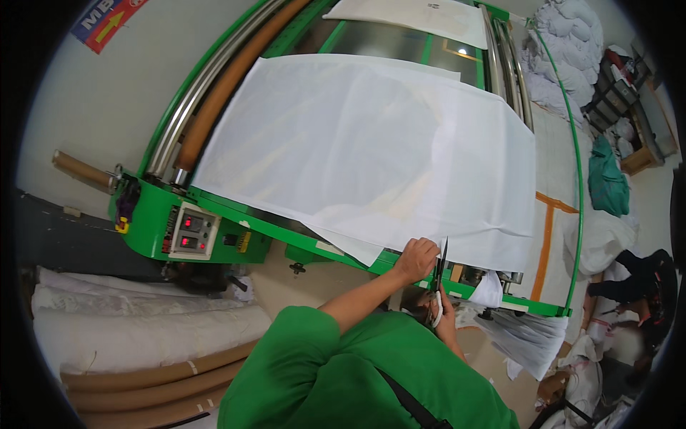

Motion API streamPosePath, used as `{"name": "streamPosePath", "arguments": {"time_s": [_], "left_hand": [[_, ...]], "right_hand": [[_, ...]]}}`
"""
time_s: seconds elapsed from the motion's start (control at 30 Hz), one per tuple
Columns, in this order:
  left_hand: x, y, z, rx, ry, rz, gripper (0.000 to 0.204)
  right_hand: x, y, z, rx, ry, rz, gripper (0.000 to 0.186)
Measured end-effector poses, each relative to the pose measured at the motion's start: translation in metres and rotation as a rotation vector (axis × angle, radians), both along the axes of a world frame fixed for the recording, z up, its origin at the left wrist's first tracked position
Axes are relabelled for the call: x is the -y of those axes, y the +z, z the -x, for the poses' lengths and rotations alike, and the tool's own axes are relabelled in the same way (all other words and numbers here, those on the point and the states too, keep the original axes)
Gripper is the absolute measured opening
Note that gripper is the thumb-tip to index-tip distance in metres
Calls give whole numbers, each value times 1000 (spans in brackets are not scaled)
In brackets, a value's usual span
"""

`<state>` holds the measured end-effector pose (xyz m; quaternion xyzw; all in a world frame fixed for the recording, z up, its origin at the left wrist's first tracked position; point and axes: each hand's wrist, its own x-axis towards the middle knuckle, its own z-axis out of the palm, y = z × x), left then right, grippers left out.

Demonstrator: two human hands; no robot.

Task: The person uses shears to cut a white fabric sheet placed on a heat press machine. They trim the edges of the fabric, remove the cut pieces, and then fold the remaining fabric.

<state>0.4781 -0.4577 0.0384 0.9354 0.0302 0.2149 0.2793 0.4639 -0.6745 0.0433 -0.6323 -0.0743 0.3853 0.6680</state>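
Note:
A large white cloth sheet (321,143) lies over the bed of a green machine (143,222), its near edge hanging along the front rail. My left hand (418,257) is closed on that edge, just left of the scissors. My right hand (443,314), lower and partly hidden, grips black-bladed scissors (439,268) with pale handles, which point upward across the cloth edge. A second white sheet (404,18) rests on the far part of the bed.
A control panel (194,232) is at the front left, above fabric rolls (143,322) and cardboard tubes (153,379). Metal rollers (175,121) flank the bed. Bundled white cloth (564,50), a green bag (607,179) and piled items (629,300) line the right side.

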Motion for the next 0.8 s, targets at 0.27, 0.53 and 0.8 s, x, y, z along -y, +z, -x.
{"name": "streamPosePath", "arguments": {"time_s": [0.27,0.53,0.8], "left_hand": [[-4,5,1,101,-7,23,21],[-4,3,2,74,-41,33,20],[-7,-1,0,81,-53,22,20]], "right_hand": [[-13,28,8,-164,-95,75,62],[-12,26,14,-203,-153,40,61],[-15,4,17,-68,-141,152,70]]}}
